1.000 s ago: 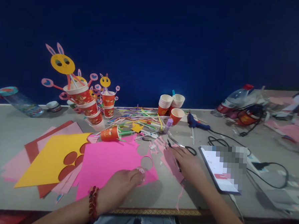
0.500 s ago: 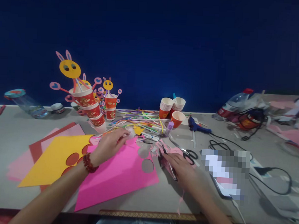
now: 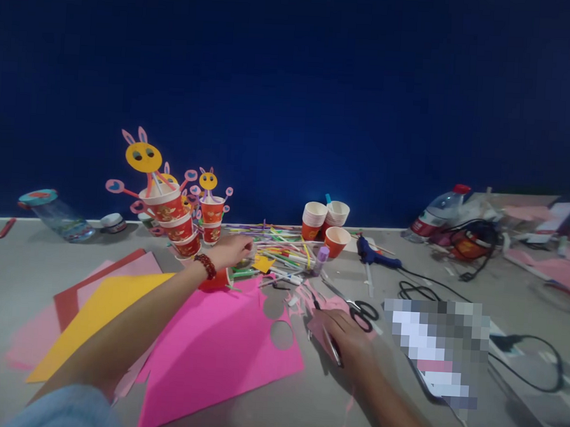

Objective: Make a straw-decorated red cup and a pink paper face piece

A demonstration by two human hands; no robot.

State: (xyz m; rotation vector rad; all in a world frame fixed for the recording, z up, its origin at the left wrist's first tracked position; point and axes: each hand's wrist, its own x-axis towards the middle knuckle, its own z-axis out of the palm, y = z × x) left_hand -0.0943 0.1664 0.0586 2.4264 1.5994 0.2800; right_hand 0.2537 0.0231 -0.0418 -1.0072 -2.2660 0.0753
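My left hand (image 3: 232, 251), with a red bead bracelet at the wrist, reaches over the pile of coloured sticks (image 3: 283, 242). Its fingers are curled together, and what they hold, if anything, is too small to make out. A red cup lies partly under that wrist. My right hand (image 3: 343, 334) is closed around a dark, slim craft tool (image 3: 331, 346) beside pink paper scraps (image 3: 321, 297). Between my hands lies a bright pink sheet (image 3: 220, 357) with round holes. Yellow paper (image 3: 98, 306) is partly covered by my left forearm.
Decorated cup figures (image 3: 164, 204) stand back left. Stacked paper cups (image 3: 313, 221), a purple glue stick (image 3: 320, 261), black-handled scissors (image 3: 364, 314) and a blue glue gun (image 3: 378, 253) lie centre right. A phone (image 3: 433, 355), cables and a bottle (image 3: 435, 216) are at the right.
My left hand has moved forward and slightly right, from above the pink sheet to the sticks. My right hand stays near the pink scraps. The view has tilted up a little.
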